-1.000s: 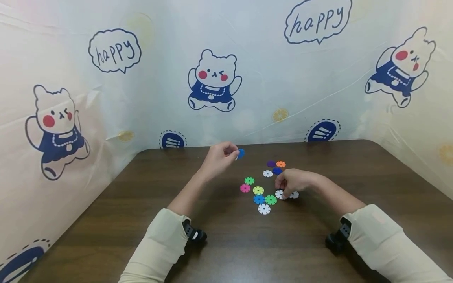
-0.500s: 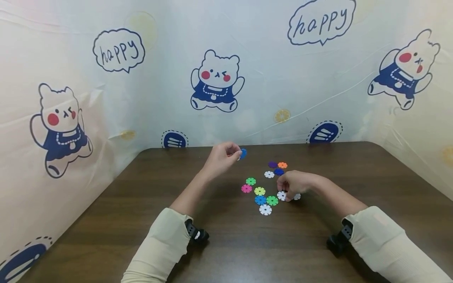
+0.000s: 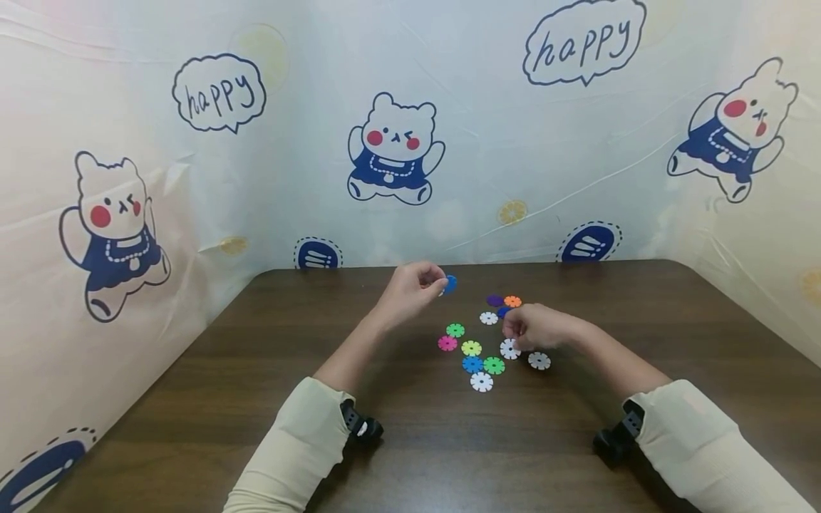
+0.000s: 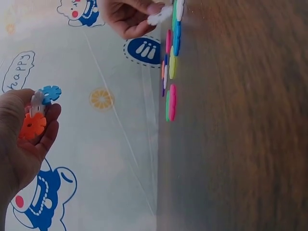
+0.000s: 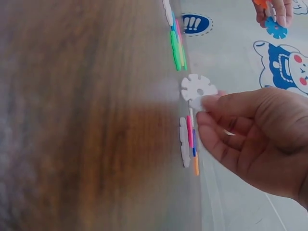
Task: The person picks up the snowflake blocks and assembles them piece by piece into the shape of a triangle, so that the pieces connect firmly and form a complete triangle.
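Note:
My left hand point(image 3: 410, 293), raised over the far part of the table, holds a joined piece of notched plastic snowflake discs: a blue disc point(image 4: 51, 94), a white disc point(image 4: 37, 104) and an orange disc point(image 4: 33, 126). Thumb and fingertips of my right hand point(image 3: 541, 328) pinch a single white snowflake disc point(image 5: 197, 89), its notched edge and centre hole facing the right wrist camera. That disc is held up above the tabletop. Just right of it lies another white disc point(image 3: 539, 361), flat on the table.
Loose discs lie flat on the brown table point(image 3: 410, 456): a yellow disc point(image 3: 471, 348), a blue disc point(image 3: 472, 365), green ones, a pink disc point(image 3: 447, 343) and a white disc point(image 3: 482, 382). Farther back are a purple disc point(image 3: 494, 301) and an orange disc point(image 3: 512, 302). A printed curtain point(image 3: 462, 142) hangs behind.
My right hand has picked a white disc up off the table, uncovering the white disc at its right. My left hand has shifted slightly right with its joined discs.

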The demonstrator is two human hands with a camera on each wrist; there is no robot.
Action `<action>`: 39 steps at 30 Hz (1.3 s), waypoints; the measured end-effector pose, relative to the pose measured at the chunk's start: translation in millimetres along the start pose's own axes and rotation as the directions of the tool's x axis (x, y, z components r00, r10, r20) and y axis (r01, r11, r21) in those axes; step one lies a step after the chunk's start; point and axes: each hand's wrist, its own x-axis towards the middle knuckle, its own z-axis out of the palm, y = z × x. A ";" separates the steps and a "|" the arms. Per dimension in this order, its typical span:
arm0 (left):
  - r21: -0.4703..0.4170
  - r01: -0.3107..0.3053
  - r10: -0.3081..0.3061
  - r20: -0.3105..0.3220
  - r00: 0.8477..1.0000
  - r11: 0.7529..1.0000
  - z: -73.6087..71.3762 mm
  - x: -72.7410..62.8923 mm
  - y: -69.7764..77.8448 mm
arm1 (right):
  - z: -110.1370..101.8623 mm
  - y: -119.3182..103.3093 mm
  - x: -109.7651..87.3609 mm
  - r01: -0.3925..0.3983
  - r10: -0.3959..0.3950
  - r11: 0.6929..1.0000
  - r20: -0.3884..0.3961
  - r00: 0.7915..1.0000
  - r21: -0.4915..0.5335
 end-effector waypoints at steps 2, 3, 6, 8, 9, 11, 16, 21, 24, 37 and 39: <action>-0.001 0.001 -0.001 0.009 1.000 1.000 0.9 -0.5 0.6 | -0.8 -0.7 -0.5 0.003 -0.001 0.999 -0.033 0.999 0.048; -0.001 0.003 -0.003 0.013 1.000 1.000 1.3 -0.9 0.9 | -1.1 -1.0 -0.5 0.004 0.000 0.997 -0.054 0.999 0.075; 0.003 0.013 -0.013 0.027 1.000 1.000 2.3 -2.4 1.4 | -1.5 -2.3 -0.7 0.017 0.004 0.987 -0.131 0.991 0.161; 0.004 0.019 -0.019 0.038 0.999 1.000 3.2 -3.2 1.2 | -1.6 -3.3 -0.9 0.028 0.010 0.975 -0.170 0.985 0.220; 0.004 0.024 -0.024 0.045 0.999 1.000 3.9 -3.5 0.8 | -1.6 -4.0 -0.9 0.033 0.014 0.969 -0.188 0.982 0.243; 0.001 0.026 -0.026 0.058 0.998 1.000 5.7 -4.1 -0.1 | -1.2 -6.2 -1.1 0.035 0.030 0.955 -0.212 0.977 0.296; -0.004 0.006 -0.006 0.084 0.996 1.000 9.6 -4.0 0.6 | -1.4 -16.7 -4.7 0.016 0.103 0.916 -0.273 0.956 0.401; -0.002 -0.020 0.020 0.110 0.994 1.000 12.4 -2.7 2.6 | -1.6 -25.7 -7.3 -0.009 0.216 0.831 -0.308 0.927 0.556; -0.001 -0.034 0.034 0.120 0.992 0.999 13.8 -2.5 4.9 | -1.2 -28.1 -6.0 0.010 0.264 0.757 -0.320 0.910 0.654; 0.034 -0.064 0.059 0.131 0.990 0.997 19.1 -2.7 12.4 | 1.4 -36.2 -4.9 0.114 0.296 0.543 -0.317 0.901 0.832; 0.036 -0.065 0.059 0.138 0.989 0.997 20.2 -3.0 12.9 | 2.1 -37.1 -5.2 0.128 0.287 0.521 -0.315 0.905 0.844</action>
